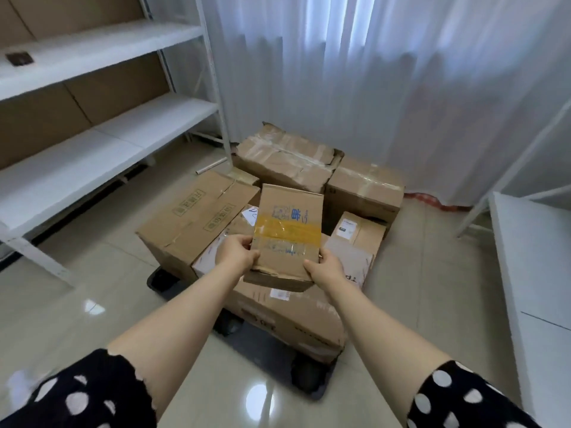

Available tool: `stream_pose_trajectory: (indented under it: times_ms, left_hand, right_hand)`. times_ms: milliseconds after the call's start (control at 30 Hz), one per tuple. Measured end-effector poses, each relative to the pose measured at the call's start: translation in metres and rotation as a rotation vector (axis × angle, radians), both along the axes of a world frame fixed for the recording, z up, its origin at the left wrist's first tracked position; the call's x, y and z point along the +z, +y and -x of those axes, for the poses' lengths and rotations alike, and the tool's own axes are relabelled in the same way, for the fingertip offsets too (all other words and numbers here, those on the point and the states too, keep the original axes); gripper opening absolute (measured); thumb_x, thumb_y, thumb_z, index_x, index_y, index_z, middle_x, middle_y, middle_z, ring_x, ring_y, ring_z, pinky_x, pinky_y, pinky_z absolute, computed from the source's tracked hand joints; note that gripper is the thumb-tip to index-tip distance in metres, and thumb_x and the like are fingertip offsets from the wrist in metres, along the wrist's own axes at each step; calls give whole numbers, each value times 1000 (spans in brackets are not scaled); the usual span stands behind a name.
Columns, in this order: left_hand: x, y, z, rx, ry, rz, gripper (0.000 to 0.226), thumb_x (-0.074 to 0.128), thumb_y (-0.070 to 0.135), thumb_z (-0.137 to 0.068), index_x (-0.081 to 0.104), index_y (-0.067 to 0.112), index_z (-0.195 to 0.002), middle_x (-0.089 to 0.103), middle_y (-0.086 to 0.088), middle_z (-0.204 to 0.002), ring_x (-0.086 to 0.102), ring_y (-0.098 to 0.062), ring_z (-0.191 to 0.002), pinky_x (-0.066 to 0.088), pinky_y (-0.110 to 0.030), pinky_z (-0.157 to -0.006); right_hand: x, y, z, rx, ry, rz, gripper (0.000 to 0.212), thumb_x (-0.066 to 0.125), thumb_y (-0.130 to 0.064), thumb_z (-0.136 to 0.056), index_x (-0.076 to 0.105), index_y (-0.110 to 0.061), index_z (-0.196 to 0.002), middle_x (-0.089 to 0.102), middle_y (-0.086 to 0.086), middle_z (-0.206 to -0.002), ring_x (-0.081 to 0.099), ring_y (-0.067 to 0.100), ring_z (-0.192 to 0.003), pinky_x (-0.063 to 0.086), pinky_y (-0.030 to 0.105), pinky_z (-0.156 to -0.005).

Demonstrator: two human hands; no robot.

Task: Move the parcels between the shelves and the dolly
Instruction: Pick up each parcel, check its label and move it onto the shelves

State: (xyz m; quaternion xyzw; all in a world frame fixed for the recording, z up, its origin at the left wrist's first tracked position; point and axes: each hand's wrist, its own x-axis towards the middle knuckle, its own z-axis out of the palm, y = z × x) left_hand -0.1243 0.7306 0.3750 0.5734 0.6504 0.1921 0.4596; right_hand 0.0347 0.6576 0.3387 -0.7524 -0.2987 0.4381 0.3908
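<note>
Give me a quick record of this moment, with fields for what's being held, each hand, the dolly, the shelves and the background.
held: small box with a yellow tape band, lifted above the pile
left: left hand grips the box's lower left edge
right: right hand grips its lower right corner
dolly: dark dolly on wheels, loaded with cardboard boxes
shelves: white shelves at the left, with a small dark item on an upper one
background: white curtain, glossy tiled floor

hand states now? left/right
Left hand: grips the left edge of the small taped box.
Right hand: grips the same box's right near corner.
</note>
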Motion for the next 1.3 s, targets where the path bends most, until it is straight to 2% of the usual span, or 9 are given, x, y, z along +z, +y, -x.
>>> stream_pose_trajectory:
  times_ms: [100,300,433,733,867,1067,1133,1200,1300]
  left_hand:
    - [5,32,40,90,-10,-6,19,65,-1,-83,70,7,-99,68,-8,-99,66,-27,-92,54,-35,-86]
    - [6,113,149,198,35,-76,30,62,4,-88,67,8,-118,68,-8,-113,61,-19,-94,43,-23,-76]
    - [0,175,252,244,104,-77,27,64,10,-86,71,18,-111,72,-4,-107,65,-23,-96,51,-29,-84]
    - [-2,310,395,218,84,-71,32,53,5,-86,72,18,-108,70,-4,-92,59,-22,-82,39,-22,-68]
    - [-11,381,419,221,18,-32,50,63,10,-82,60,23,-130,65,-7,-122,61,-27,-107,50,-28,-86]
    - [-14,506,452,151,124,-88,52,61,12,-89,49,21,-139,57,-2,-134,54,-23,-119,45,-32,-99]
    - [-12,553,461,111,202,-73,44,58,15,-90,56,20,-133,61,-3,-129,57,-23,-115,46,-31,-94]
    - [-12,598,465,74,294,-74,19,56,19,-90,67,13,-105,66,-10,-115,60,-29,-106,46,-33,-80]
    - [-13,656,465,16,347,-57,20,53,20,-91,53,11,-73,64,-23,-103,59,-38,-96,34,-28,-63]
  right_hand:
    - [5,49,37,65,5,-5,31,57,-15,-93,52,-18,-124,59,2,-118,59,18,-104,53,37,-91]
    - [8,152,144,180,17,-21,26,56,-9,-93,57,-13,-118,62,2,-113,59,19,-103,52,38,-93]
    - [8,218,242,225,21,-13,31,55,-9,-93,55,-14,-123,60,2,-116,57,22,-110,50,41,-97]
    - [7,349,388,194,39,-10,33,56,-8,-93,54,-10,-125,62,4,-118,59,24,-107,51,34,-90]
    - [0,420,410,163,80,-17,31,53,-6,-94,55,-9,-124,59,1,-104,57,17,-88,49,23,-69]
    - [-28,552,448,145,127,-22,29,54,-8,-92,58,-7,-121,65,10,-113,59,23,-91,52,35,-83]
    - [-31,595,458,129,175,-1,29,54,-8,-92,57,-7,-122,64,7,-113,58,20,-91,51,31,-82]
    - [-34,634,465,102,207,-9,29,54,-7,-92,58,-5,-121,64,6,-113,59,19,-92,51,30,-83]
    - [-33,686,467,75,195,2,29,53,-9,-93,57,-7,-122,63,5,-110,58,19,-94,49,29,-81]
